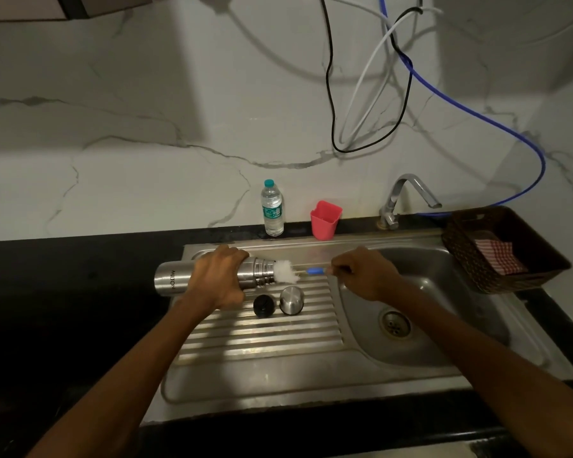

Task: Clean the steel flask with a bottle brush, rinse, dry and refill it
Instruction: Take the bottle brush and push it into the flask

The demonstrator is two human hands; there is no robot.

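**Flask held sideways over the drainboard, brush at its mouth**

Where the black counter [80, 282] meets a veined marble wall, a steel sink [437, 302] with a ribbed drainboard [262, 335] sits under a curved tap [407, 196]; from the head view, the left hand [220, 279] grips the smooth cylindrical steel flask [169, 283], its long axis level, mouth pointing right; the right hand [366, 276] pinches the bottle brush [286, 271] (white fluffy head at the mouth); a black stopper [263, 305] and steel cap [291, 299] lie below.

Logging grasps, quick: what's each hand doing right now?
Left hand: fingers wrapped round the steel flask.
Right hand: fingers pinching the bottle brush handle.
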